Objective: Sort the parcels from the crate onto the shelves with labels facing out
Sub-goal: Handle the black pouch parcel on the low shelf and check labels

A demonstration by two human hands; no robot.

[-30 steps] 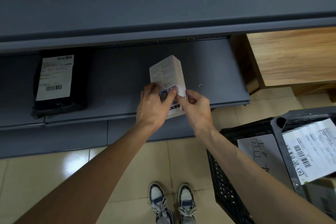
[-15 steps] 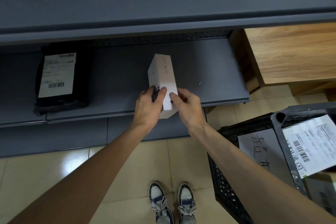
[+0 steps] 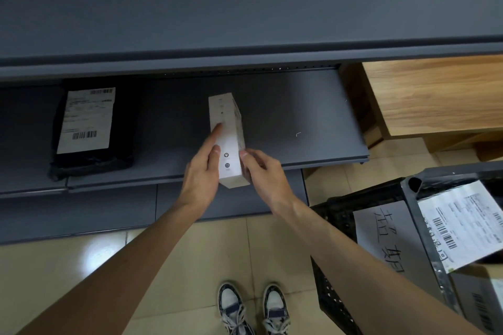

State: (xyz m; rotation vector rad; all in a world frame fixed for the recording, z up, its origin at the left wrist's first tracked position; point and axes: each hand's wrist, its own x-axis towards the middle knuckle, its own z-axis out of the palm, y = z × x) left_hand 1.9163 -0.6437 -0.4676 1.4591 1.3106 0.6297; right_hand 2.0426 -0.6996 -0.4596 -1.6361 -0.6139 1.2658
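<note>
A person stands over a dark grey metal shelf [image 3: 285, 117], holding a small white cardboard box [image 3: 227, 138] on its narrow edge near the shelf's front lip. The left hand [image 3: 202, 171] lies along the box's left side, forefinger stretched up its top face and thumb against it. The right hand [image 3: 261, 171] pinches the box's right edge with curled fingers. Both hands seem to steady it upright so that a printed face can look outward. Well to the left a black plastic-wrapped parcel [image 3: 89, 138] lies flat, its white label [image 3: 87, 119] up. A black plastic crate [image 3: 343, 225] with more labelled parcels stands at lower right. Compared with a second ago, the box has turned from its broad printed face onto its edge.
</note>
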